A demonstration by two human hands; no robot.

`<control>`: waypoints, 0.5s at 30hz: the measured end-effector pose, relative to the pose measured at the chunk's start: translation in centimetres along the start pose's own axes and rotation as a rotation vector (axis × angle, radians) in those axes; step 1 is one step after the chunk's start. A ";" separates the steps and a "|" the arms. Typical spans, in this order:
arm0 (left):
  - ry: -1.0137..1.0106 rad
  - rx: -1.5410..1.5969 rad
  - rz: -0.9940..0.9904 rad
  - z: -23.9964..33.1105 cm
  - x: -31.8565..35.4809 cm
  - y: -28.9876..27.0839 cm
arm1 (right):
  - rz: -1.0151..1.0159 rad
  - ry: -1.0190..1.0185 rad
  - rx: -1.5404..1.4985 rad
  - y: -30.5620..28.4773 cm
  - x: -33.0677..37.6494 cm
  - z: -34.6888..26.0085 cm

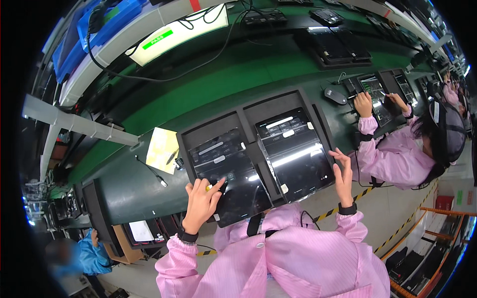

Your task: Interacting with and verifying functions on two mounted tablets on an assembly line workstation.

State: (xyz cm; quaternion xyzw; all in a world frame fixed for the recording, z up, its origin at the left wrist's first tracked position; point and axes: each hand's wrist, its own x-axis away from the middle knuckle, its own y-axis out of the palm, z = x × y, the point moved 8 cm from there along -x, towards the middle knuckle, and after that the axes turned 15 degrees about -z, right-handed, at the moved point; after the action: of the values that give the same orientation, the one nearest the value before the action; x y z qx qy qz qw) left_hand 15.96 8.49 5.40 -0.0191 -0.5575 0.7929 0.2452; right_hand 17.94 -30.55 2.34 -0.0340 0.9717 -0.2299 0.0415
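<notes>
Two black tablets lie side by side in a black foam tray (243, 112), their screens lit. On the left tablet (233, 191), the outstretched index finger of my left hand (201, 201) reaches over the screen, touching or just above it. My other left fingers curl around a small yellow-and-black thing, mostly hidden, whose kind I cannot make out. At the right edge of the right tablet (293, 154), my right hand (343, 174) is open with fingers apart and holds nothing. Both tablets extend past the tray toward me.
Left of the tray lie yellow paper (161, 149), a pen (172, 157) and a short cable (151, 170). A mouse (336, 96) is at the right, near a co-worker in pink (397, 154). Beyond stand a lit monitor (184, 37) and stacked black trays (338, 47).
</notes>
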 end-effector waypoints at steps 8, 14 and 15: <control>0.012 -0.021 0.004 -0.1 -1.3 -0.1 | -0.303 -0.188 0.411 4.2 -3.6 -5.8; 0.011 -0.031 0.042 0.0 -1.0 -0.8 | -0.458 -0.210 0.411 6.9 -5.1 -5.9; 0.015 -0.033 0.039 0.0 -1.0 -0.8 | -0.465 -0.208 0.422 7.0 -5.6 -5.8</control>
State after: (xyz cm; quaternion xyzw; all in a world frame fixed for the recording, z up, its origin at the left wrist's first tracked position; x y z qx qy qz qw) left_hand 17.14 8.29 5.90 -0.0400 -0.5683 0.7880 0.2334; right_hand 22.58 -21.27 4.74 -0.2689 0.8594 -0.4247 0.0933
